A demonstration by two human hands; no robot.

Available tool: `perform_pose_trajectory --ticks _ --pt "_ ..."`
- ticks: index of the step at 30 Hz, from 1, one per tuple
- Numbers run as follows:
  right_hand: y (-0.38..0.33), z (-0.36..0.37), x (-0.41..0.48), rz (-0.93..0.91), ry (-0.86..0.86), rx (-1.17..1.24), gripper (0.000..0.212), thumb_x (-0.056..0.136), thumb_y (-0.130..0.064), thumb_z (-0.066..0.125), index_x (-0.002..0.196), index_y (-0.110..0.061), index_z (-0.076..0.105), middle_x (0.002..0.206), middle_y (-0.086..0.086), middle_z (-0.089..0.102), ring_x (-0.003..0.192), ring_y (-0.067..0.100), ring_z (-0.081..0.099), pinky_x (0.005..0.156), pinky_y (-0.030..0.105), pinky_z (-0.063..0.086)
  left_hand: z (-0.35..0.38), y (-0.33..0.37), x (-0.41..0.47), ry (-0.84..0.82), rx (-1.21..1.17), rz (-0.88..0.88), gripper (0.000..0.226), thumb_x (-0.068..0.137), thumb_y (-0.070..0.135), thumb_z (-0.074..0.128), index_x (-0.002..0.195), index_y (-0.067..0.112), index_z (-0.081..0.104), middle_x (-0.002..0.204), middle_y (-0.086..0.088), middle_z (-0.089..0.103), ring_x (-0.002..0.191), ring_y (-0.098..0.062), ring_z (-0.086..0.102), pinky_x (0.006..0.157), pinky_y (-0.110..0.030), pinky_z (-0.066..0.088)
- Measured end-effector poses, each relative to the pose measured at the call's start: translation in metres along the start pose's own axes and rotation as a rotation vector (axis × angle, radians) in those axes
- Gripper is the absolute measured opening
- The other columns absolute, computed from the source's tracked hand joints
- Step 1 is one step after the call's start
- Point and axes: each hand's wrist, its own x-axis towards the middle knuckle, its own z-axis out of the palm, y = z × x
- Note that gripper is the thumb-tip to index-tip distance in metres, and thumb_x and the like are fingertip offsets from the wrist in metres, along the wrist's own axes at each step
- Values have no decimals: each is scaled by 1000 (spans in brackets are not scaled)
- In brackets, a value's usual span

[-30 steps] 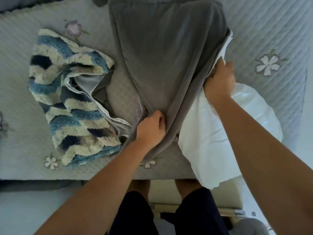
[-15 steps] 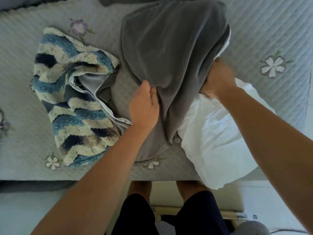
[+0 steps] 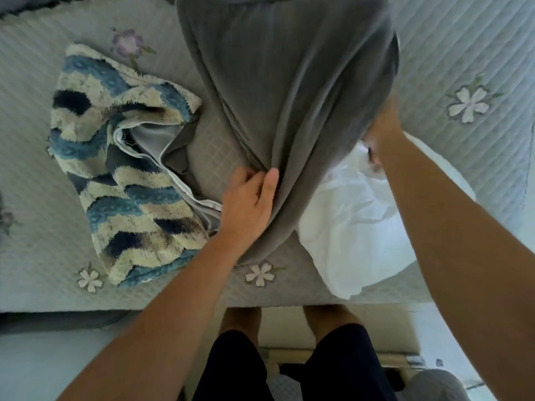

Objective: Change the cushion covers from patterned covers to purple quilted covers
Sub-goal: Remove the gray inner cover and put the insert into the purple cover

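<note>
A grey quilted cover (image 3: 289, 91) lies over the far part of a white cushion insert (image 3: 356, 221) on the bed. My left hand (image 3: 249, 204) pinches the cover's open edge on its near left side. My right hand (image 3: 382, 125) is at the cover's right edge against the insert, its fingers mostly hidden under the fabric. The near half of the insert sticks out bare toward the bed's edge. A blue, navy and cream patterned cover (image 3: 121, 169) lies empty and crumpled at the left, its zip open.
Everything rests on a pale quilted bedspread (image 3: 463, 53) with embroidered flowers. Its near edge runs across the lower middle, with my legs in dark shorts (image 3: 283, 369) and the floor below.
My left hand let go of the cover's lower edge, rose, and now pinches the edge higher up. My right hand has moved farther up into the cover. More of the insert is covered.
</note>
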Motion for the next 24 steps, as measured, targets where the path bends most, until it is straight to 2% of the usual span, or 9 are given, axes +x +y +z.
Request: perform_pose_trajectory --ticks 3,6,9,11,14,16,19,22,24 --pt "9 -27 2 -175 -277 -302 106 66 -43 87 148 -36 20 144 -5 45 118 11 57 87 31 55 -16 5 43 76 -136 -136 56 95 63 31 69 21 58 100 -15 55 99 -21 48 94 -33 41" --pt "11 -52 -2 -252 -286 -534 139 53 -60 86 155 -30 -3 157 -5 22 139 16 37 101 29 47 -14 3 58 -66 -215 -295 36 92 59 50 102 24 49 131 -12 42 113 -18 45 102 -29 36" --pt "25 -69 -10 -268 -185 -810 136 49 -76 81 153 -42 0 158 -5 19 144 23 29 115 45 30 -2 1 53 -129 -329 -373 69 80 70 55 134 41 23 151 -4 24 128 -17 41 112 -37 33" --pt "42 -68 -8 -209 -155 -711 122 53 -78 79 151 -42 15 150 -7 39 135 19 44 110 49 39 3 10 49 -135 -439 -372 74 85 62 58 141 37 17 148 2 34 127 -14 45 109 -32 36" --pt "52 -51 -20 -74 -95 -454 56 79 -60 71 127 -39 54 115 -13 67 105 11 65 98 42 53 -1 35 49 -97 -578 -287 53 95 34 60 139 30 29 132 12 47 120 -5 48 104 -24 38" --pt "50 -40 -21 -30 -25 -180 32 87 -47 70 114 -34 60 100 -14 70 91 5 69 89 34 57 -12 42 59 -36 -638 -213 40 96 32 59 130 37 39 132 12 52 121 -6 51 109 -31 40" --pt "35 -10 -21 -35 110 75 53 81 -56 71 121 -27 54 97 -10 68 75 5 69 62 20 57 -39 33 86 49 -691 -189 33 93 37 59 125 34 51 127 6 62 117 -10 58 104 -36 47" --pt "37 23 -31 -157 232 -362 89 68 -85 57 139 -35 36 125 0 59 104 28 65 87 45 56 -57 4 107 111 -238 -143 46 92 41 57 134 21 52 128 1 60 117 -13 55 102 -24 41" --pt "54 29 -46 -294 317 -658 100 77 -82 50 152 -22 25 144 10 41 125 34 49 102 50 43 -62 -17 99 217 12 -172 52 89 48 56 133 19 54 128 -10 56 118 -23 52 97 -22 37"
